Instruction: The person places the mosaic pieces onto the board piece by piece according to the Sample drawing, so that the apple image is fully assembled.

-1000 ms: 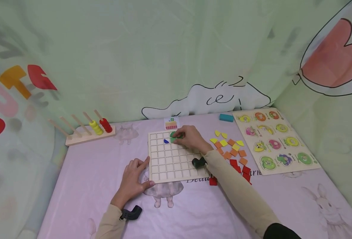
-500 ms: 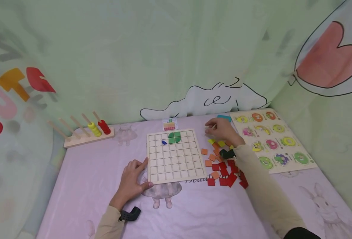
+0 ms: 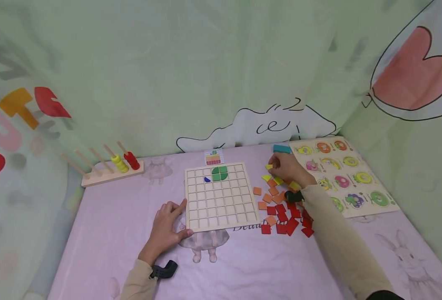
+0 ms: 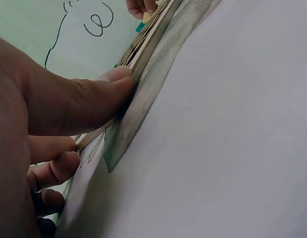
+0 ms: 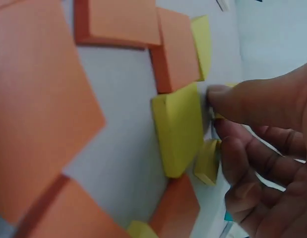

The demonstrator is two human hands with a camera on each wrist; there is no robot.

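As attention is swung away from the gridded board (image 3: 224, 206), its near left corner is steadied by the left hand (image 3: 166, 223), thumb and fingers spread wide along two edges. And off to the board's right, that's where the right hand (image 3: 290, 168) is now found; the grid, reached over a second ago, is left uncovered! Beneath that forearm, red squares (image 3: 292, 226) and orange squares (image 3: 262, 205) are scattered beside the board, none of them set on it. Up on the grid, the green pieces (image 3: 222, 176), partly masked by fingers a second ago, are now fully shown: four of them, fitted together in one rounded block. Now the small stuff: a yellow piece (image 3: 269, 166) is pinched between narrowed thumb and fingertips, where looser fingers were seen half a second ago. Whether it is lifted off the cloth (image 3: 228, 275) cannot be told. So the work, it can be judged, is being switched from green to yellow, with no yellow yet placed on the grid. Just left of the green, the blue piece (image 3: 207, 179) is left undisturbed.
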